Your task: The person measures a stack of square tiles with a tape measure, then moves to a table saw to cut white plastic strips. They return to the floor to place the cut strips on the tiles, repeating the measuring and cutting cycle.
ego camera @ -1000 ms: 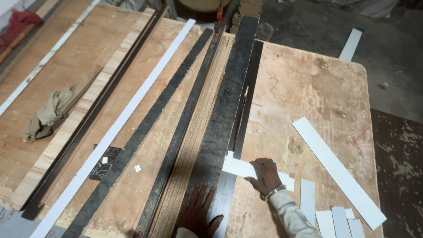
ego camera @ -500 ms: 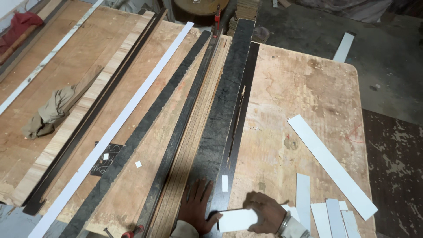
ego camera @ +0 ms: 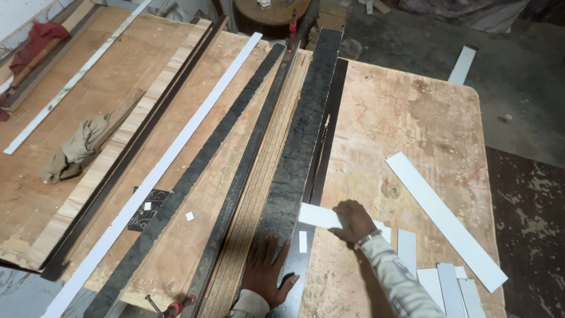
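A short white rectangular laminate strip (ego camera: 321,215) is laid flat, slightly tilted, its left end overlapping the edge of the long dark marbled laminate board (ego camera: 297,154). That board is stretched lengthwise up the bench, flat, beside a stack of edge-on plywood strips.

White strip (ego camera: 321,215) on a dark, mottled plank (ego camera: 300,147); beside the plank, a tan, stained tabletop (ego camera: 406,118), white slats (ego camera: 444,221), a long white band (ego camera: 170,154), an olive rag (ego camera: 76,147).
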`<state>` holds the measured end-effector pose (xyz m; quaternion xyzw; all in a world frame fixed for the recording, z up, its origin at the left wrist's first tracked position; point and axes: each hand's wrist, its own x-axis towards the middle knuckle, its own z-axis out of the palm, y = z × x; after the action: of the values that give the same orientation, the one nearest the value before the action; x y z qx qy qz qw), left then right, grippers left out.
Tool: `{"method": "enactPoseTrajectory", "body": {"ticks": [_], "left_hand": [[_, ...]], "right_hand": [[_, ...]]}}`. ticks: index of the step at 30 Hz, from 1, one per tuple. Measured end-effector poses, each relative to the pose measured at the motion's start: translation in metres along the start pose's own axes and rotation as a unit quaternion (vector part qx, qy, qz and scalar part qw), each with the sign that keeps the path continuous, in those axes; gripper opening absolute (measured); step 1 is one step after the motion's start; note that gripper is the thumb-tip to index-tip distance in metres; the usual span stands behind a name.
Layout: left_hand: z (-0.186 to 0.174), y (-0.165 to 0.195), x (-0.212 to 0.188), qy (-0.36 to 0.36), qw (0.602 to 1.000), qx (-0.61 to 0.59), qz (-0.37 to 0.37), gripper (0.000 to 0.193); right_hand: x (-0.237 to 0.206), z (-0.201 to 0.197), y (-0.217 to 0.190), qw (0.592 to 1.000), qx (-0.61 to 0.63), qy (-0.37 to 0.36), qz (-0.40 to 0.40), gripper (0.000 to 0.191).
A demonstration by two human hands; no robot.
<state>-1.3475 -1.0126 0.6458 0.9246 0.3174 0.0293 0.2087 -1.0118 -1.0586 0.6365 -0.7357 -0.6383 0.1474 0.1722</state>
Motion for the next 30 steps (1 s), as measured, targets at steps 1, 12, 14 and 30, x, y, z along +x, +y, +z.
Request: {"method": "enactPoseTrajectory", "body": {"ticks": [1,12,14,30], "left_hand": [[0.0,0.0,0.0,0.012,1.0,0.002,0.005,0.082],[-0.017,0.004,0.015,-0.215,0.973,-0.01,-0.085,0.092],[-0.009,0.001,0.014,-0.223,0.971,-0.006,-0.087,0.093],[0.055,-0.033,0.004,0.095,0.989,0.078,0.087,0.093]], "right_hand": [[0.002,0.003,0.003,1.0,0.008,0.006,0.002,0.063],[0.004,0.025,0.022,0.993,0.07,0.094,0.006,0.066],[0.011,0.026,0.026,0.99,0.074,0.112,0.041,0.068],[0.048,0.007,0.032,0.988,0.054,0.133,0.06,0.055]]}}
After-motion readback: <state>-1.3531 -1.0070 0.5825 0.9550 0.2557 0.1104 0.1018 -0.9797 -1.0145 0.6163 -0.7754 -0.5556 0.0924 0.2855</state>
